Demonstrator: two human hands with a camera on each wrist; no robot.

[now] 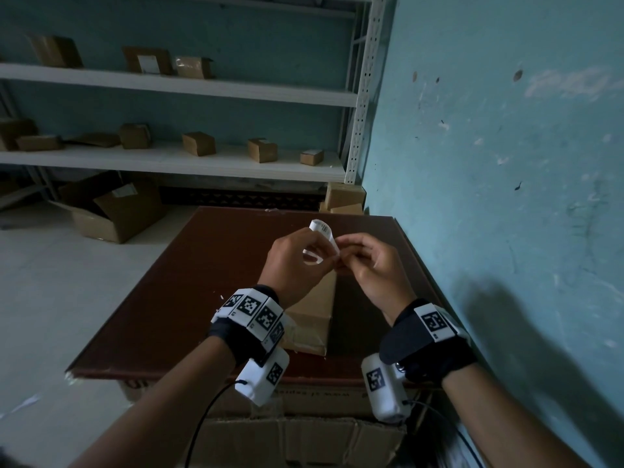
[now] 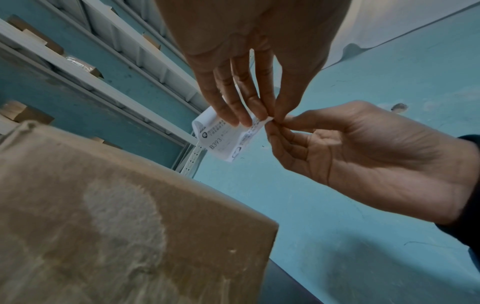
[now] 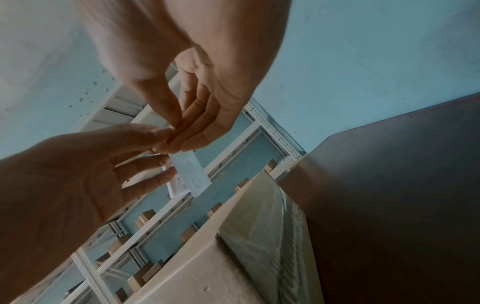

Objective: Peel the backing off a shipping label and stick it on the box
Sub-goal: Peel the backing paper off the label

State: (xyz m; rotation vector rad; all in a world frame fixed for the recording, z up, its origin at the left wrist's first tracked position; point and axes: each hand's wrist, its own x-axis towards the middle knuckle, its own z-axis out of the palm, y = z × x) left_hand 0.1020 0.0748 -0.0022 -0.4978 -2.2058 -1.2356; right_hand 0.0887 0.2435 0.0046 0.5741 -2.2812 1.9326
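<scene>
A small white shipping label (image 1: 323,233) (image 2: 223,139) (image 3: 191,174), printed "B393", hangs curled in the air above the table. My left hand (image 1: 297,265) (image 2: 249,102) (image 3: 78,174) pinches its corner between thumb and fingers. My right hand (image 1: 371,265) (image 2: 337,148) (image 3: 192,115) pinches the same corner with thumb and fingertips, the two pinches touching. Below both hands a brown cardboard box (image 1: 312,315) (image 2: 116,216) (image 3: 246,236) lies on the dark red-brown table (image 1: 169,298) (image 3: 389,195), with taped seams showing on it.
A blue wall (image 1: 506,163) runs close along the table's right edge. White metal shelves (image 1: 175,86) with several small cardboard boxes stand behind. An open carton (image 1: 111,211) sits on the floor at left, and more cartons (image 1: 344,197) are stacked past the table's far corner.
</scene>
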